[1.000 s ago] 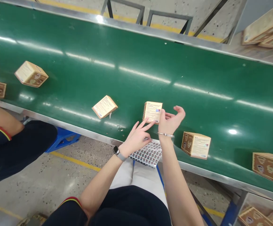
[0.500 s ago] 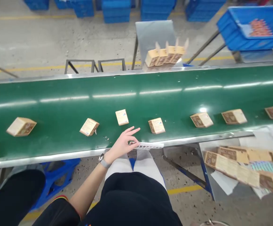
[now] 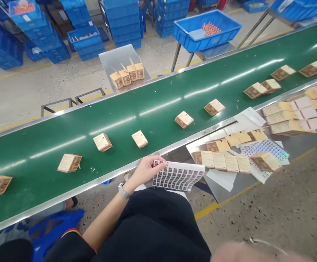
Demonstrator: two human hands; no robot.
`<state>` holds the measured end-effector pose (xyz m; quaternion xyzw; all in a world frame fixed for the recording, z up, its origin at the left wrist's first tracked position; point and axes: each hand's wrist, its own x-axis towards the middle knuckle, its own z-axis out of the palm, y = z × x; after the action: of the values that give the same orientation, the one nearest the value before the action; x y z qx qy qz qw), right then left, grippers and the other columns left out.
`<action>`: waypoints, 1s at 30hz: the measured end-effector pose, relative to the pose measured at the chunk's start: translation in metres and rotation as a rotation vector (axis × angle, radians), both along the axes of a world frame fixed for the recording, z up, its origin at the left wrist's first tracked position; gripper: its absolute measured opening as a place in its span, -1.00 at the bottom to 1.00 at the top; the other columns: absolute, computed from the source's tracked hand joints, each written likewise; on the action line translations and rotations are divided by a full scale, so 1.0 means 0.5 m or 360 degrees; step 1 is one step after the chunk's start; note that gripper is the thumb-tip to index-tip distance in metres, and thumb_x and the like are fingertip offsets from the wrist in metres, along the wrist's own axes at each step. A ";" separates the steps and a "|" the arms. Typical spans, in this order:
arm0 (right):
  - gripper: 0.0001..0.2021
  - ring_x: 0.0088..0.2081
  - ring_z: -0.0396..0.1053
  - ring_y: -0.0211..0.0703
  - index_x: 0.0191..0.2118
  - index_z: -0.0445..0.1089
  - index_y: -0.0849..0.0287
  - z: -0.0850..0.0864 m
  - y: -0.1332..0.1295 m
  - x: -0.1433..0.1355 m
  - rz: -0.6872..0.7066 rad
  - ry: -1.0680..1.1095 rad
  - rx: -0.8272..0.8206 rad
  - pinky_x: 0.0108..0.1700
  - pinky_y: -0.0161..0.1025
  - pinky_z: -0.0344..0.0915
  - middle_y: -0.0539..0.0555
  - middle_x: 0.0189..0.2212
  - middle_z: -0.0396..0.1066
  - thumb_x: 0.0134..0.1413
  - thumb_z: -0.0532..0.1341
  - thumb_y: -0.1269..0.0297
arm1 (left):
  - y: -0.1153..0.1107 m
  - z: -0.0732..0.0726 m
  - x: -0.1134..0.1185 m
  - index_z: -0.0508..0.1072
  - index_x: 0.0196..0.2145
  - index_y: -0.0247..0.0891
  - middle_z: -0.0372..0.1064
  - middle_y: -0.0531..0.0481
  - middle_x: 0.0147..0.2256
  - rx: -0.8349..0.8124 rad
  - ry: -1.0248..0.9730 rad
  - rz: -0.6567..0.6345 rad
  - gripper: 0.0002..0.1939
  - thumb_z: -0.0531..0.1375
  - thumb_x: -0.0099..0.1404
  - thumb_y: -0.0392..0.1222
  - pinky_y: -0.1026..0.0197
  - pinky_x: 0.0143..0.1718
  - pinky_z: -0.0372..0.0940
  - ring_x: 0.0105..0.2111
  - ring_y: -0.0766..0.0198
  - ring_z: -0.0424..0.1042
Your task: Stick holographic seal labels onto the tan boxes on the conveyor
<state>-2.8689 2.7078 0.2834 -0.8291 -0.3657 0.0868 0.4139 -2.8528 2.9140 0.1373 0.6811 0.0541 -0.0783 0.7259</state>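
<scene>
My left hand (image 3: 147,169), with a watch at its wrist, pinches the upper left corner of a sticker sheet (image 3: 177,176) at the near edge of the green belt (image 3: 125,131). The sheet hangs slightly curled, its rows of small dark labels showing. A blurred piece of my right hand (image 3: 240,253) shows at the bottom edge; its fingers cannot be made out. Small cartons lie spaced along the belt, among them a flat-looking one (image 3: 140,139) just beyond my left hand and another (image 3: 184,119) farther right.
On the right, a side table (image 3: 215,189) bears rows of cartons, papers and a shiny label sheet (image 3: 267,151). Across the belt, a metal stand (image 3: 120,58) holds several cartons beside a blue crate (image 3: 196,43). A blue stool (image 3: 57,225) stands lower left.
The view has swung to the right. The sticker sheet, seen nearly edge-on before, now faces the camera, and my left fingers have closed from spread. A blurred bit of my right hand has appeared.
</scene>
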 end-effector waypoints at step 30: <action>-0.90 0.01 0.41 -0.02 -0.29 0.39 0.08 -0.327 -0.649 0.423 -0.1067 0.0183 -0.0079 0.05 0.02 0.35 0.16 -0.07 0.46 0.25 0.18 0.24 | -0.634 -0.092 0.370 0.32 -0.52 -0.27 0.22 0.10 -0.58 0.0023 0.0467 -0.0808 -0.66 0.11 0.33 -0.02 0.30 -0.52 0.09 -0.55 0.37 0.19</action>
<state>-2.6572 2.3831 0.1199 -0.9067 -0.0467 0.0014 0.4191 -2.6680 2.5971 0.0914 0.6593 -0.0130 -0.3548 0.6627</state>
